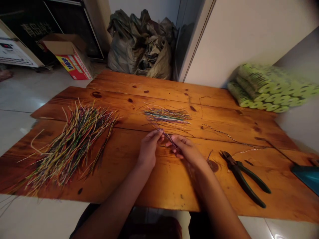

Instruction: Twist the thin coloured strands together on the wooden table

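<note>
My left hand (150,145) pinches a thin dark wire (169,136) near one end, above the middle of the table. Further along, the fingers of my right hand (183,147) are closed on the same wire, which slants between the two hands. It may be more than one strand; I cannot tell. Just beyond my hands lies a small flat bundle of coloured wires (169,115). A much larger heap of mixed coloured wires (72,146) spreads over the left of the table. Pliers with dark green handles (243,177) rest to the right of my right forearm, jaws pointing away.
The wooden table (174,186) has plank seams. A twisted, speckled cord (229,136) runs across its right part, near a teal object (306,177). Green-wrapped rolls (269,88) are stacked at the back right. Behind stand grey sacks (142,46) and an open carton (72,61).
</note>
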The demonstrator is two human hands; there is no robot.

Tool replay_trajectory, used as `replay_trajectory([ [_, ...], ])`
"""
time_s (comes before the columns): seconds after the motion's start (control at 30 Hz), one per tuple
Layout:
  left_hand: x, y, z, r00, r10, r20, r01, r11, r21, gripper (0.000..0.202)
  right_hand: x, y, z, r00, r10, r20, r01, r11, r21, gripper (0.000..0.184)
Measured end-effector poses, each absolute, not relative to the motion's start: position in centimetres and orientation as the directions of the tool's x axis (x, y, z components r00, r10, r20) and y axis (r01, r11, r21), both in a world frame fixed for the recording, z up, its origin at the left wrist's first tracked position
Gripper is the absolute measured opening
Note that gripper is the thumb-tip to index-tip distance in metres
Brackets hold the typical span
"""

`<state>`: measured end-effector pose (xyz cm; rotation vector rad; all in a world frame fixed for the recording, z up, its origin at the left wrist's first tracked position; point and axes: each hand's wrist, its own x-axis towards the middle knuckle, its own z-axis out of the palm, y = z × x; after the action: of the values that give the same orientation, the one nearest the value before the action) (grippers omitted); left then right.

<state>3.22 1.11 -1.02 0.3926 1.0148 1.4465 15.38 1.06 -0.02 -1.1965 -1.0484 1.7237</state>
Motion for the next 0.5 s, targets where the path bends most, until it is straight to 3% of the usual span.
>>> replay_trajectory([
  [0.13, 2.6, 1.5, -0.7, -0.248, 0.907, -0.340, -0.655, 0.101, 0.749, 0.012, 15.7, 0.9, 0.3, -0.296, 0.885, -0.358, -0.167, -0.417, -0.893, 0.029],
  [0.33, 0.9, 2.2, -0.1, -0.396, 0.860, -0.323, -0.667, -0.027, 0.744, 0.011, 17.4, 1.7, 0.2, -0.194, 0.916, -0.352, -0.238, -0.392, -0.889, 0.018],
  [0.4, 0.8, 2.1, -0.1, -0.347, 0.890, -0.295, -0.621, 0.018, 0.783, 0.011, 17.9, 1.9, 0.6, -0.121, 0.934, -0.335, -0.282, -0.356, -0.891, 0.014],
  [0.5, 1.5, 1.7, -0.1, -0.100, 0.961, -0.259, -0.468, 0.185, 0.864, 0.013, 18.1, 2.0, 1.5, -0.050, 0.959, -0.280, -0.343, -0.280, -0.896, 0.010],
])
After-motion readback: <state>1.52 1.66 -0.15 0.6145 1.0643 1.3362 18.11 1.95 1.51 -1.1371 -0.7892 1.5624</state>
